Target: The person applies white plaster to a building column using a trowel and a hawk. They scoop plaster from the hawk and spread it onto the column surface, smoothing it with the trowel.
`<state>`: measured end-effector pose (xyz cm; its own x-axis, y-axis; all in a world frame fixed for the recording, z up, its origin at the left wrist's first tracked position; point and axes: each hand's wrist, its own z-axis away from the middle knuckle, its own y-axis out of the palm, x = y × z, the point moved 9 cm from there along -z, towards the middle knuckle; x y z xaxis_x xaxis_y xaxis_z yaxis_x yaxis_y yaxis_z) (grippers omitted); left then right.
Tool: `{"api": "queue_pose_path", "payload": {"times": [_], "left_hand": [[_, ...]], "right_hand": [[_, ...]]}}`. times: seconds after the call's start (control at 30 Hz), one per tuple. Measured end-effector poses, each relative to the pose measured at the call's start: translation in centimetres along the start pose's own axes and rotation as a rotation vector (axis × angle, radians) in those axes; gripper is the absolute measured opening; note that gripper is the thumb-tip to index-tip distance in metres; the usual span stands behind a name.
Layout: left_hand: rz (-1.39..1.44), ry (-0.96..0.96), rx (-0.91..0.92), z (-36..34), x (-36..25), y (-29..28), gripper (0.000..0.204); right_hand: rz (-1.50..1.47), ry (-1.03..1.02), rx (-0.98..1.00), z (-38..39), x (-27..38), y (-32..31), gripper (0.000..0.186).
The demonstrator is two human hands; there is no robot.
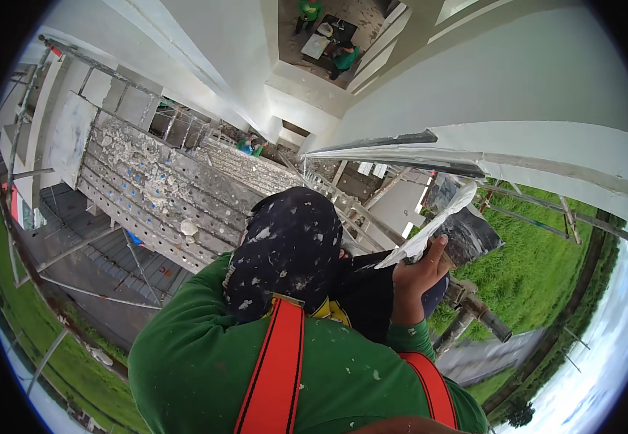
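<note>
My right hand [422, 275] grips a dark flat tool [473, 239] smeared with pale paste, with a white-coated blade or sheet [426, 228] lying along it. Beside my raised, paint-spattered dark knee [285, 246], a small bit of skin shows that may be my left hand [344, 253]; it is mostly hidden, and what it touches cannot be made out. My left green sleeve runs down behind the knee.
A perforated metal scaffold deck [155, 195] with debris lies left, among pipes [115, 239] and a coupler [484, 311]. White walls [516, 79] rise ahead, with a long edge strip [393, 148]. Below are grass [538, 275] and people in green [343, 58].
</note>
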<state>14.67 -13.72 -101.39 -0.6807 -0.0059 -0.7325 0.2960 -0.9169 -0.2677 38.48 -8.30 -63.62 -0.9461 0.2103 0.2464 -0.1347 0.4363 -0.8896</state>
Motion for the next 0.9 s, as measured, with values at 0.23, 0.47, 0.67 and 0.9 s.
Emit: {"api": "queue_pose_path", "payload": {"times": [0.23, 0.47, 0.67, 0.9], "left_hand": [[-0.05, -0.239, -0.273, 7.9, 13.4, -3.7, 0.028], [-0.143, -0.391, -0.813, 10.6, 17.6, -6.2, 0.029], [0.07, -1.004, -1.284, 23.5, 19.0, -8.2, 0.031], [0.132, -1.159, -1.449, 27.5, 22.8, -7.9, 0.027]], "right_hand": [[0.106, 0.006, 0.067, 1.3, -0.9, 0.8, 0.087], [0.236, 0.09, 0.085, 1.0, -1.2, 0.4, 0.08], [0.258, 0.117, 0.164, 0.1, -1.5, 0.9, 0.081], [0.307, 0.068, 0.157, 0.2, -1.2, 0.9, 0.083]]}}
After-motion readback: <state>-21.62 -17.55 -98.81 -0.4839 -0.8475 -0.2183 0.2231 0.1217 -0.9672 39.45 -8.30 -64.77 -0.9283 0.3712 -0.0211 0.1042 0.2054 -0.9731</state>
